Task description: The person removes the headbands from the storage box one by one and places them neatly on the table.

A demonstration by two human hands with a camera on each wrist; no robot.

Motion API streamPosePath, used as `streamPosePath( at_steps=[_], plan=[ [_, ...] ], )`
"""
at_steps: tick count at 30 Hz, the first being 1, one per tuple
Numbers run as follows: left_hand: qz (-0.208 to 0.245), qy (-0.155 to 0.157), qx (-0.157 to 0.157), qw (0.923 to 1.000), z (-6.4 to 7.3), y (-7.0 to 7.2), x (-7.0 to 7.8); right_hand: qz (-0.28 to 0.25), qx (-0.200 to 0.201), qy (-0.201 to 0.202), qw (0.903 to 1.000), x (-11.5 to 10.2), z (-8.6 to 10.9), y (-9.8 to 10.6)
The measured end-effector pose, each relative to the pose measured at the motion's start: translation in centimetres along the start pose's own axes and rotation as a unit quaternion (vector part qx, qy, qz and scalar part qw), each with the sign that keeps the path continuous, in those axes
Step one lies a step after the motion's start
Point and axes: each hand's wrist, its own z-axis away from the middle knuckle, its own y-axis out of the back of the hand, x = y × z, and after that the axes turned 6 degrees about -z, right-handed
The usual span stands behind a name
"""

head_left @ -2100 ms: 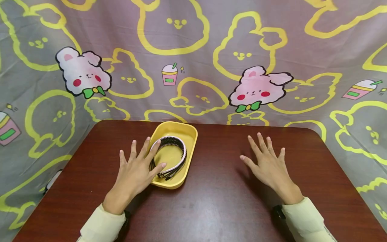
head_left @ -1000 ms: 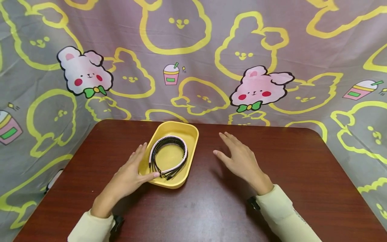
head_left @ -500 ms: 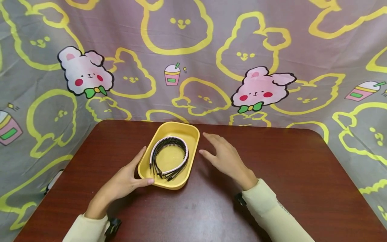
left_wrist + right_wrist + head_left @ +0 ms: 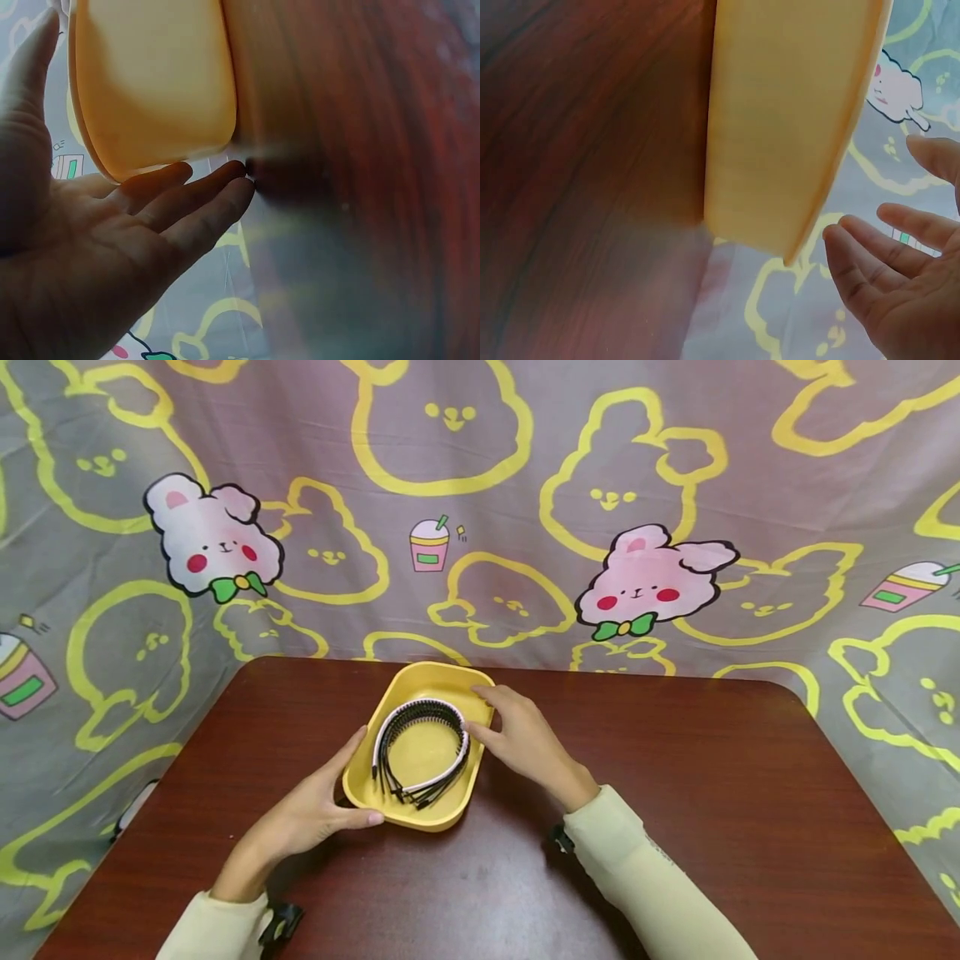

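Note:
A yellow rectangular tray lies on the brown table, left of centre in the head view. Inside it rests a nested bundle of headbands, several black ones with comb teeth and a pale pinkish-white one. My left hand spans the near left corner of the tray, its fingers along the left side and its thumb at the front rim. In the left wrist view those fingers are nearly straight beside the tray wall. Over the far right rim hovers my right hand, fingers spread and nothing between them; the right wrist view shows its fingertips apart from the wall.
The dark wooden table stretches right and forward of the tray. Behind it hangs a grey-pink curtain with rabbit prints, meeting the table's back edge close beyond the tray. A white object shows past the left edge.
Both hands came down and inward from over the table. The left moved to the tray's near left corner; the right travelled left to its right rim. Tray and headbands stay about where they were.

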Motion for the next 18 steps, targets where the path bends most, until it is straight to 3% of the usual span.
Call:
streamPosePath(
  at_steps=[11,18],
  plan=[
    [-0.02,0.003,-0.008,0.9998,0.0,0.1,0.0,-0.061,-0.015,-0.01,0.998,-0.3,-1.9,-1.7],
    [-0.026,0.001,-0.01,0.9996,-0.1,0.2,-0.1,-0.038,-0.018,-0.02,0.9989,0.2,-2.7,-2.6]
  ],
)
